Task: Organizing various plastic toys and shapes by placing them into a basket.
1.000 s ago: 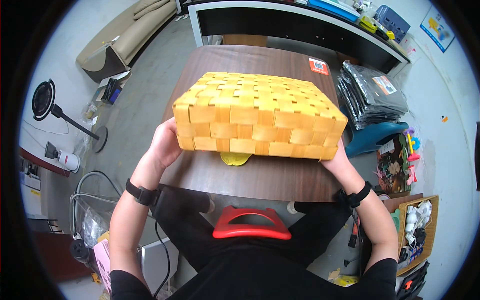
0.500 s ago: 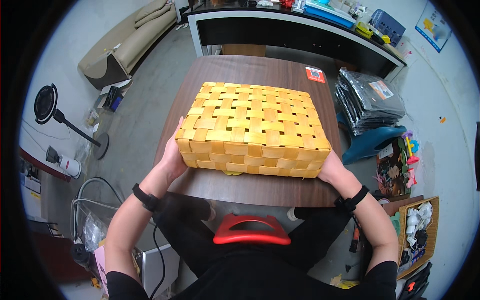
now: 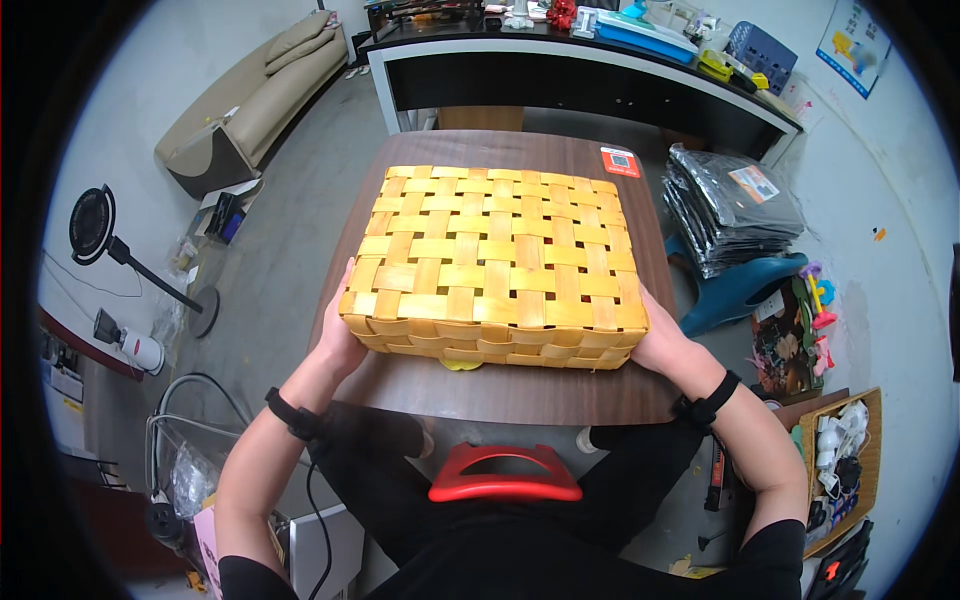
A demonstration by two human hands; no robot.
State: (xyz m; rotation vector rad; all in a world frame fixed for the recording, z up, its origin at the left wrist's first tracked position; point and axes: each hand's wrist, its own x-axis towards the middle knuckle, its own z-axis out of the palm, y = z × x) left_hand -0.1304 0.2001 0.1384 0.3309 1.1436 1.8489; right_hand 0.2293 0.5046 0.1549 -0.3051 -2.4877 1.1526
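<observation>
A yellow woven wood-strip basket (image 3: 495, 260) is over the brown wooden table (image 3: 520, 395), its flat woven base facing up. My left hand (image 3: 342, 330) grips its left side near the front corner, and my right hand (image 3: 658, 330) grips the right side in the same way. Most of my fingers are hidden behind the basket walls. From under the front edge pokes a small yellow-green thing (image 3: 461, 365). Bits of red and yellow show through gaps in the weave, too small to name. Whether the rim touches the tabletop is hard to tell.
A red and white card (image 3: 620, 162) lies at the table's far right corner. A red plastic stool (image 3: 505, 488) shows between my legs. To the right are a stack of plastic-wrapped packages (image 3: 730, 215), a teal chair (image 3: 735, 295) and a wicker tray of odds and ends (image 3: 865, 460).
The basket has tipped flatter, showing more of its base and less of its front wall. My hands have moved slightly left and stay on its sides. The whole view has shifted a little.
</observation>
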